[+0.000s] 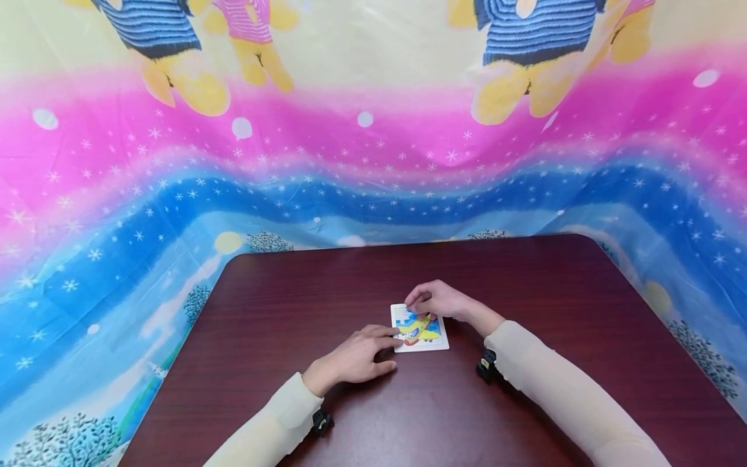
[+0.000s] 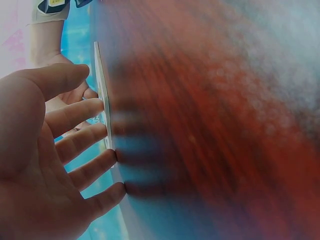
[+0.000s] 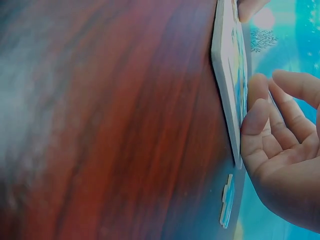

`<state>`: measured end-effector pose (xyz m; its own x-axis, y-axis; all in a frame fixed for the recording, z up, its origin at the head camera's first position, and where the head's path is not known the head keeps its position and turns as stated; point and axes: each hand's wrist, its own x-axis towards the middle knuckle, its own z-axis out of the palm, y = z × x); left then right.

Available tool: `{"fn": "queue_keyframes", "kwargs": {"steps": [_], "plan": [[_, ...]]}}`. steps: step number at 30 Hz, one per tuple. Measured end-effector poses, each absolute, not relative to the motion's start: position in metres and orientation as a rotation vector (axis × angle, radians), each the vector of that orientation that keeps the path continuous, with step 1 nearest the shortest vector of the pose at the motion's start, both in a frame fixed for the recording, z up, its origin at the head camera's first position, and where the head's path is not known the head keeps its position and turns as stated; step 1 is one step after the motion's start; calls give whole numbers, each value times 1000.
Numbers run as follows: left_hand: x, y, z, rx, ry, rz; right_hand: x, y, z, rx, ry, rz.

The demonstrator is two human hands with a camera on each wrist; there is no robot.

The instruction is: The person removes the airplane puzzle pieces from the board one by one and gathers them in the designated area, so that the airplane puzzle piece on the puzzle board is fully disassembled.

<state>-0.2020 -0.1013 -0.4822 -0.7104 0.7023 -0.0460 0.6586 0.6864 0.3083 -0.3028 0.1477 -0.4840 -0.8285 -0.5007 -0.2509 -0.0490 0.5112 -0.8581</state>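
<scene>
A square jigsaw board [image 1: 421, 347] with a white border and a yellow airplane picture lies on the table. My left hand [image 1: 363, 355] is at its left side, fingers spread and nearly straight. In the left wrist view the fingertips [image 2: 111, 156] meet the board's edge, thumb held apart. Over the board's upper right part is my right hand [image 1: 440, 301], fingers loosely bent. The right wrist view shows its thumb [image 3: 255, 120] right at the picture surface, with no piece visible between thumb and fingers. A loose blue puzzle piece [image 3: 227, 202] lies beside the board, hidden in the head view.
The dark red-brown table [image 1: 303, 292] has rounded far corners. A printed cloth [image 1: 362, 162] with bears and snowflakes hangs behind and along both sides. Each wrist carries a small black camera, such as the right one [image 1: 486, 365].
</scene>
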Motion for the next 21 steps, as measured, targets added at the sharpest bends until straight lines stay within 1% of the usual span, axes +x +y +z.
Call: {"fn": "queue_keyframes", "kwargs": {"steps": [21], "plan": [[-203,-103,-484,1130,2728,429,-307,137,-489,-484,2274,-1201]]}}
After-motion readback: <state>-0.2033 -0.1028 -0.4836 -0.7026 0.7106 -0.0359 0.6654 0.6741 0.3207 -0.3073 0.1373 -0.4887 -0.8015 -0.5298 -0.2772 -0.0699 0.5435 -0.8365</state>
